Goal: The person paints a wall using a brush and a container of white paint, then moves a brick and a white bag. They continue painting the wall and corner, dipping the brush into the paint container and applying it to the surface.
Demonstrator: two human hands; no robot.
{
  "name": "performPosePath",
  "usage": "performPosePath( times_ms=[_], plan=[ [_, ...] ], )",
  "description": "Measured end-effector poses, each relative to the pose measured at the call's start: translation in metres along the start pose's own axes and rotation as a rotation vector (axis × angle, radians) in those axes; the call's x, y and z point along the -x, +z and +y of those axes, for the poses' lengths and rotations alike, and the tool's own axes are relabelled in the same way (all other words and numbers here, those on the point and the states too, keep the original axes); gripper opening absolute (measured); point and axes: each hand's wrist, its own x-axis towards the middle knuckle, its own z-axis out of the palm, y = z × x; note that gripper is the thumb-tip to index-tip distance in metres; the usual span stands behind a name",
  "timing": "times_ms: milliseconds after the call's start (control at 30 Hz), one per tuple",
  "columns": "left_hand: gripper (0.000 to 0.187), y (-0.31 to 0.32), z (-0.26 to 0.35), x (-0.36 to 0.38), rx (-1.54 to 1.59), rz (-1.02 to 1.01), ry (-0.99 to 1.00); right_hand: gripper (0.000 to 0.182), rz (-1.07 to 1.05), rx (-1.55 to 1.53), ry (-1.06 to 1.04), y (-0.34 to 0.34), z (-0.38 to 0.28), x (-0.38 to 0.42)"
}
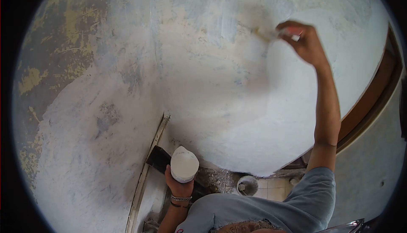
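High on the right, my right hand [299, 40] is closed round the red-and-white handle of a paintbrush [263, 33]. The brush is blurred, with its pale yellowish end close to the patchy white wall [203, 88]; contact cannot be made out. Down low, my left hand [180, 186] grips a white tub [185, 178] from below and the side. White material [184, 164] shows at its top, which has a pointed lip. A dark, box-like object [159, 158] is just behind the left hand, beside a narrow wooden edge.
A bucket [247, 185] stands on the tiled floor [273, 189] below, near rubble [216, 178]. The wooden strip [148, 161] runs up at the left. At the right is a brown wooden frame [366, 95]. Bare and yellowish patches [80, 25] mark the wall's upper left.
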Motion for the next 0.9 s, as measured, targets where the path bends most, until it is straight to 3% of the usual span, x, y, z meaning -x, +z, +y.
performPosePath(
  times_ms=[100,133,233,300,567,700,833,900],
  plan=[
    [0.055,0.006,0.001,0.004,-0.017,-0.032,0.011,0.016,0.255,0.14,0.011,-0.025,-0.029,-0.013],
    [0.054,0.006,0.002,0.004,-0.022,-0.024,0.008,0.018,0.328,0.338,-0.151,-0.023,-0.03,-0.012],
    [0.053,0.003,0.003,0.006,-0.036,0.007,0.006,0.022,0.353,0.457,-0.255,0.021,-0.019,0.021],
    [0.052,0.001,0.004,0.007,-0.04,0.026,0.011,0.026,0.298,0.579,-0.26,0.055,-0.013,0.059],
    [0.055,-0.006,0.005,0.008,-0.026,0.049,0.016,0.024,0.017,0.219,-0.015,0.129,-0.052,0.196],
    [0.049,0.004,0.002,0.005,-0.007,0.025,-0.015,0.018,-0.173,0.026,0.14,0.119,-0.05,0.179],
    [0.057,0.012,-0.003,0.006,-0.032,0.0,-0.05,0.013,0.062,0.041,0.058,0.086,-0.022,0.107],
    [0.057,0.011,-0.006,0.005,-0.067,-0.021,-0.056,0.014,0.215,0.134,-0.085,0.063,-0.022,0.074]
  ],
)
